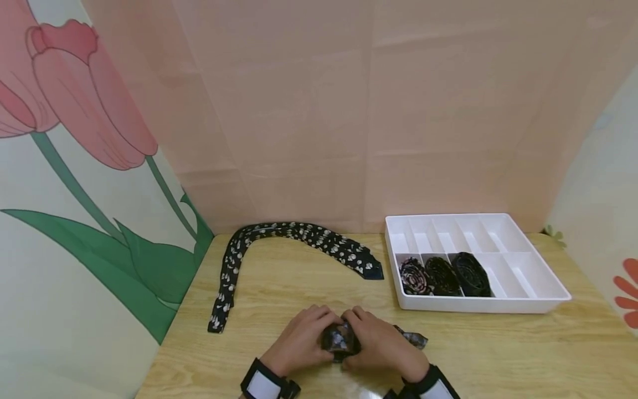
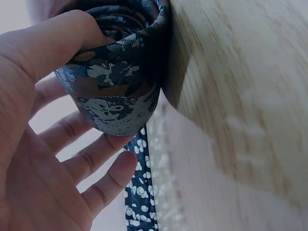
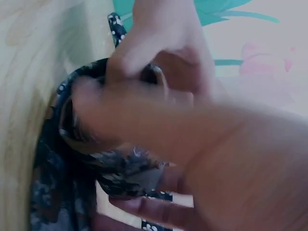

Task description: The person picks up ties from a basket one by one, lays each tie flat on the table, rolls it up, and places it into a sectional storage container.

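Note:
Both hands meet at the near middle of the wooden table (image 1: 498, 343), around a rolled dark patterned tie (image 1: 340, 339). My left hand (image 1: 304, 338) grips the roll (image 2: 115, 91) from the left, thumb on top and fingers beneath. From the right, my right hand (image 1: 381, 343) curls its thumb and fingers round the same roll (image 3: 101, 144). The tie's loose tail (image 1: 412, 337) sticks out to the right of my right hand. Behind the hands, a second tie (image 1: 294, 238), black with white spots, lies unrolled in a curve.
A white divided tray (image 1: 528, 277) stands at the right; three rolled dark ties (image 1: 442, 275) fill its front left compartments. Pink panels wall the back, and a tulip-printed panel closes the left side.

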`<state>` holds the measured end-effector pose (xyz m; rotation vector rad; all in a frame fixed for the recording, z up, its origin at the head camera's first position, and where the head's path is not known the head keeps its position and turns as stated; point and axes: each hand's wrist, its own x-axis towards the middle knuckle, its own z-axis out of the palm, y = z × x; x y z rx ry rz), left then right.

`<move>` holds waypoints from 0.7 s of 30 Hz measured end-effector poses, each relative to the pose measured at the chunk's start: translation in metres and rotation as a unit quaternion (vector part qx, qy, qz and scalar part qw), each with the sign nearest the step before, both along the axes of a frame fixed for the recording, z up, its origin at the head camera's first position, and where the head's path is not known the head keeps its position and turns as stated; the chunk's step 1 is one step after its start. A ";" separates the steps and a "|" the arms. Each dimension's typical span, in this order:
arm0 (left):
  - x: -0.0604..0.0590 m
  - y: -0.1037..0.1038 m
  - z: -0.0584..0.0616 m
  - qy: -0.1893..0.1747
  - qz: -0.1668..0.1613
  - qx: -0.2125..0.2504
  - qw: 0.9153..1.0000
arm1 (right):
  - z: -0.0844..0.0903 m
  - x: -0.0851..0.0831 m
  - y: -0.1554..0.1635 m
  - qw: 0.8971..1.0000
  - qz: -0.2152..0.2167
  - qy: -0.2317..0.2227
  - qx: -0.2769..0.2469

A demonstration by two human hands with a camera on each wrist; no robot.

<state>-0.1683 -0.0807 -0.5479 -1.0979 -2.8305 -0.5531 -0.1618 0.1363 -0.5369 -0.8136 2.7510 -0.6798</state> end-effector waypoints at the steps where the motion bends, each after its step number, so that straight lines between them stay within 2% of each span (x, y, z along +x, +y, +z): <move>1: 0.000 0.000 0.000 -0.002 0.002 0.000 1.000 | 0.000 0.001 -0.001 1.000 0.001 0.003 -0.002; 6: 0.002 -0.002 0.002 -0.021 0.001 0.006 1.000 | 0.001 0.003 -0.004 1.000 -0.021 0.021 -0.010; 12: 0.000 -0.004 -0.001 -0.005 0.011 0.012 1.000 | 0.004 0.002 -0.003 0.999 -0.029 0.003 -0.034; 15: 0.000 -0.004 -0.001 -0.001 0.024 0.012 1.000 | 0.007 0.003 -0.001 0.999 -0.049 0.006 -0.022; 18: -0.001 -0.004 0.000 -0.004 0.033 0.012 0.999 | 0.009 0.005 0.003 0.997 -0.075 -0.002 0.012; 21: -0.001 -0.005 0.000 -0.009 0.037 0.011 0.999 | 0.010 0.006 0.006 0.996 -0.083 -0.017 0.028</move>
